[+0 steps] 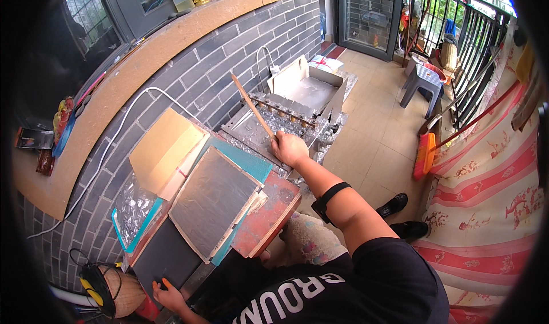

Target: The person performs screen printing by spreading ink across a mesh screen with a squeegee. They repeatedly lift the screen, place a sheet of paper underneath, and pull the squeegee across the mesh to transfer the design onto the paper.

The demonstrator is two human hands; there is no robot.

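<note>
My right hand [289, 148] is closed around a thin wooden stick [253, 104] that slants up and away over a metal frame littered with foil scraps. At the lower left, my left hand [169, 297] rests with fingers apart on the near edge of a smooth black board [165, 253]. Between the hands lies a stack of sheets topped by a grey, foil-like sheet [212, 202], set on a teal corrugated board [246, 160]. A pad of tan paper [169, 150] stands opened behind it. My right fingertips are partly hidden behind the hand.
A worn red wooden board [268, 214] carries the stack. Silvery scraps fill a teal-edged tray [135, 212]. Beyond the metal frame [283, 114] sits a shallow metal box [317, 90]. A grey stool [422, 86] and an orange broom [424, 154] stand on the right, near a patterned curtain [484, 204].
</note>
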